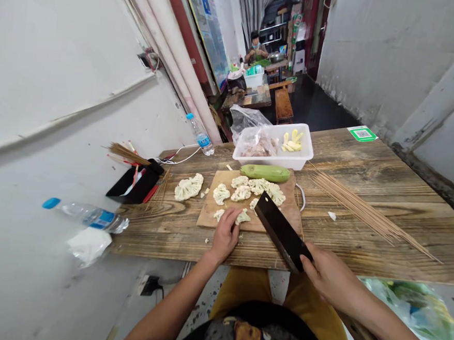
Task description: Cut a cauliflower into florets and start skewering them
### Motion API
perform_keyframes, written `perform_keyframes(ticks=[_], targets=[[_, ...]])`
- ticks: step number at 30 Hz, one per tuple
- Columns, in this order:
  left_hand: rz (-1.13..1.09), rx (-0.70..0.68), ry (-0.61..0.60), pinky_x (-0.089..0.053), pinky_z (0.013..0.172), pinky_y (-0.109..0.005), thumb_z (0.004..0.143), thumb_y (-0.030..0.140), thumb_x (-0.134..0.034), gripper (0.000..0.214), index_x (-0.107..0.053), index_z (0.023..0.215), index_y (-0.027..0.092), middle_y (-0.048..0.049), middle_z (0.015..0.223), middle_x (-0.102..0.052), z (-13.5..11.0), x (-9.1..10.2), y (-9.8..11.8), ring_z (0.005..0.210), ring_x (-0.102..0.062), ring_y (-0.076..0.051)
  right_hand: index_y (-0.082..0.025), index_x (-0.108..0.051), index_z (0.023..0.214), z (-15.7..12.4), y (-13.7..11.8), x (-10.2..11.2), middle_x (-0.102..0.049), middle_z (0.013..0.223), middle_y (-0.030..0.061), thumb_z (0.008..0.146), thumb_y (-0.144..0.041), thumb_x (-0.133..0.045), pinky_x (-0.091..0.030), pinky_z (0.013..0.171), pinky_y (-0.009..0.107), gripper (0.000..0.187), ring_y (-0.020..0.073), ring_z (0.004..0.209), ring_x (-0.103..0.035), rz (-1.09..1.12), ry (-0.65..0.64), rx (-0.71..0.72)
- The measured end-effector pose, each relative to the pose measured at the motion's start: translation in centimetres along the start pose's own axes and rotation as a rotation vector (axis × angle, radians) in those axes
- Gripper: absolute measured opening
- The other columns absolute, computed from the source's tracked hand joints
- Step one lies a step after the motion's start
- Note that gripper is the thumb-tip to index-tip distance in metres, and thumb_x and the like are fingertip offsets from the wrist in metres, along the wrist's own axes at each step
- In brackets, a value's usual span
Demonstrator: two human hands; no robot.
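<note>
The right hand [330,274] is wrapped around the cleaver [279,228]; the left hand [226,235] touches a cauliflower floret [243,217] near the cutting board's [207,218] front edge, whether pinching it I cannot tell. Mostly bare wood separates board and skewers [359,205]. The cleaver lies diagonally, blade end pointing forward-left over the board, handle beyond the table's [160,238] front edge.

Bare left hand [226,234]: palm down, fingers forward | bare right hand [328,269]: clenched in a grip | both bare forearms [181,299]: angled inward
</note>
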State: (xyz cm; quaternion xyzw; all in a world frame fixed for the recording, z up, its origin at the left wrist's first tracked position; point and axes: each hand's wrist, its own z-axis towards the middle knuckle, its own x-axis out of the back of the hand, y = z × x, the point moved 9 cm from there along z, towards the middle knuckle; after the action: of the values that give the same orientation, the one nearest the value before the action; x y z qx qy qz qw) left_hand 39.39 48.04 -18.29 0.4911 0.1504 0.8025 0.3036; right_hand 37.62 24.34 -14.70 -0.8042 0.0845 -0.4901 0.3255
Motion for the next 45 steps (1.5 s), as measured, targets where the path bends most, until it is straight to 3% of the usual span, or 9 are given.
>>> perform_keyframes(ticks=[3, 5, 8, 11, 14, 18, 22, 35, 45], targets=[[-0.003, 0.021, -0.060, -0.040, 0.105, -0.044, 0.086, 0.025, -0.056, 0.049, -0.046, 0.134, 0.023, -0.0113, 0.133, -0.051, -0.5, 0.4, 0.3, 0.124, -0.047, -0.023, -0.018, -0.051, 0.088, -0.2, 0.1, -0.2, -0.067, 0.076, 0.0092, 0.091, -0.027, -0.029, -0.037, 0.060, 0.028, 0.023, 0.0222, 0.068, -0.064, -0.052, 0.017, 0.026], [0.010, 0.051, 0.014, -0.043, 0.102, -0.042, 0.084, 0.028, -0.059, 0.043, -0.055, 0.127, 0.022, -0.0122, 0.132, -0.050, -0.4, 1.2, 0.6, 0.120, -0.051, -0.023, -0.017, -0.051, 0.091, -0.2, 0.2, -0.6, -0.068, 0.078, 0.0104, 0.092, -0.027, -0.027, -0.037, 0.062, 0.030, 0.026, 0.0234, 0.071, -0.065, -0.082, 0.008, 0.031], [-0.027, 0.127, 0.169, -0.052, 0.089, -0.035, 0.087, 0.028, -0.055, 0.026, -0.065, 0.111, 0.021, -0.0102, 0.114, -0.060, -0.2, 2.2, 0.4, 0.103, -0.059, -0.019, -0.017, -0.051, 0.095, -0.2, 0.1, -1.0, -0.068, 0.077, 0.0105, 0.092, -0.027, -0.024, -0.036, 0.063, 0.031, 0.029, 0.0244, 0.074, -0.065, -0.106, -0.008, 0.029], [-0.104, 0.163, 0.177, -0.054, 0.084, -0.033, 0.088, 0.028, -0.055, 0.025, -0.066, 0.109, 0.021, -0.0077, 0.105, -0.065, 0.2, 1.7, -0.2, 0.098, -0.061, -0.018, -0.017, -0.050, 0.094, -0.5, -0.4, -1.2, -0.067, 0.076, 0.0096, 0.093, -0.028, -0.023, -0.035, 0.061, 0.031, 0.029, 0.0244, 0.072, -0.064, -0.122, -0.007, 0.062], [-0.133, 0.154, 0.161, -0.052, 0.089, -0.035, 0.088, 0.027, -0.055, 0.025, -0.065, 0.111, 0.021, -0.0074, 0.107, -0.066, 0.5, 0.9, -0.5, 0.100, -0.062, -0.018, -0.017, -0.050, 0.095, -0.9, -0.6, -1.3, -0.066, 0.070, 0.0079, 0.093, -0.028, -0.024, -0.032, 0.057, 0.030, 0.028, 0.0232, 0.064, -0.063, -0.178, 0.007, 0.084], [-0.181, 0.185, 0.167, -0.054, 0.084, -0.033, 0.088, 0.027, -0.056, 0.027, -0.063, 0.113, 0.020, -0.0073, 0.108, -0.067, 0.7, 0.3, -0.9, 0.096, -0.063, -0.017, -0.017, -0.050, 0.097, -1.1, -0.6, -1.3, -0.066, 0.068, 0.0080, 0.094, -0.026, -0.024, -0.030, 0.055, 0.029, 0.027, 0.0234, 0.063, -0.065, -0.257, 0.016, 0.096], [-0.165, 0.131, 0.179, -0.051, 0.093, -0.036, 0.088, 0.025, -0.055, 0.024, -0.064, 0.110, 0.021, -0.0065, 0.108, -0.068, 0.8, 0.4, -0.4, 0.101, -0.063, -0.018, -0.016, -0.050, 0.100, -1.0, -0.7, -1.5, -0.067, 0.069, 0.0087, 0.094, -0.025, -0.023, -0.029, 0.054, 0.029, 0.029, 0.0244, 0.062, -0.065, -0.315, 0.010, 0.104], [-0.065, -0.027, 0.220, -0.053, 0.089, -0.035, 0.088, 0.018, -0.054, 0.023, -0.063, 0.110, 0.018, -0.0076, 0.105, -0.070, 0.9, 0.9, 1.1, 0.098, -0.064, -0.017, -0.015, -0.047, 0.096, -1.5, -1.8, -1.4, -0.065, 0.060, 0.0058, 0.094, -0.022, -0.023, -0.031, 0.049, 0.029, 0.025, 0.0229, 0.052, -0.064, -0.404, 0.092, 0.228], [-0.092, 0.029, 0.204, -0.053, 0.088, -0.033, 0.088, 0.019, -0.054, 0.022, -0.065, 0.108, 0.018, -0.0069, 0.103, -0.071, 0.9, 0.7, 0.3, 0.096, -0.065, -0.017, -0.014, -0.048, 0.096, -0.6, -1.7, -2.7, -0.068, 0.069, 0.0110, 0.094, -0.016, -0.026, -0.021, 0.050, 0.031, 0.021, 0.0274, 0.062, -0.067, -0.552, -0.104, 0.060]])
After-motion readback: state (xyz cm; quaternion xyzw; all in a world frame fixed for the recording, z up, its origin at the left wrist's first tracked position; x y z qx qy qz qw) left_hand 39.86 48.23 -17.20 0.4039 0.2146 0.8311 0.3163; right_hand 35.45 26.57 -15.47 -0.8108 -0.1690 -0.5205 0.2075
